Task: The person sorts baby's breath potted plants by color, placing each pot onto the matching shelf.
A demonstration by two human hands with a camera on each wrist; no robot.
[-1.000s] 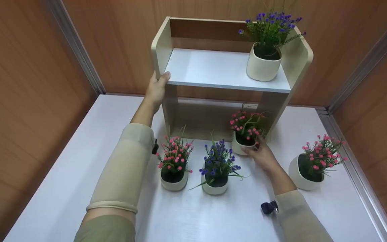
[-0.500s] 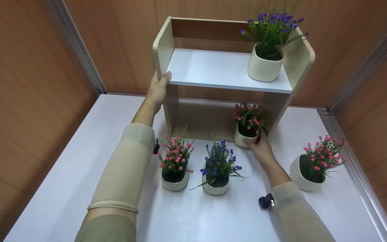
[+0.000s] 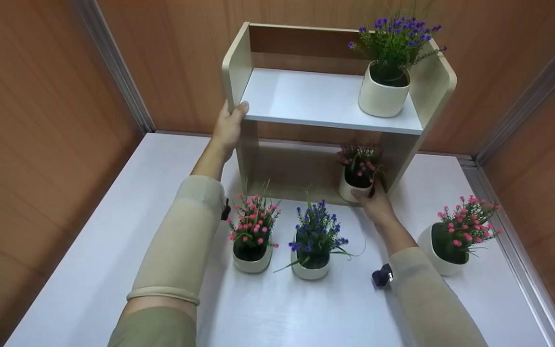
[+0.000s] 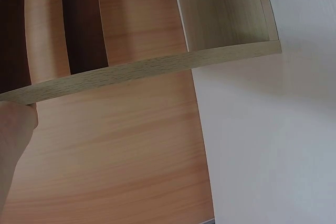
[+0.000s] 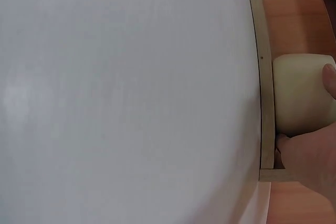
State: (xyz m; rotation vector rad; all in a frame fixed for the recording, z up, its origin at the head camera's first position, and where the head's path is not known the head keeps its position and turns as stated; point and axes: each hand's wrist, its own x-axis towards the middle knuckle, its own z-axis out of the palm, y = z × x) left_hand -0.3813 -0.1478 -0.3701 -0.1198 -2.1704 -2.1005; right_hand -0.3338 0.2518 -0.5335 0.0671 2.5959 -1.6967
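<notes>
My left hand [image 3: 228, 126] grips the left side panel of a two-tier wooden shelf [image 3: 236, 72], thumb over the front edge of its white upper board. In the left wrist view only part of that hand [image 4: 13, 129] shows beside the panel's edge. My right hand [image 3: 376, 202] holds a white pot with pink flowers [image 3: 354, 190] at the right end of the lower tier. Seen from the right wrist, this pot [image 5: 302, 93] is upright inside the bottom board's front edge, the thumb along its side. Some fingers are hidden behind the pot.
A purple-flowered pot [image 3: 384, 94] stands on the upper tier at the right. In front of the shelf are a pink-flowered pot [image 3: 252, 262] and a purple-flowered pot [image 3: 311, 271]. Another pink-flowered pot [image 3: 443, 250] stands at the right of the white table [image 3: 268, 313].
My right hand has moved the pink-flowered pot away from me, from in front of the shelf into its lower tier. The left hand keeps its grip on the side panel.
</notes>
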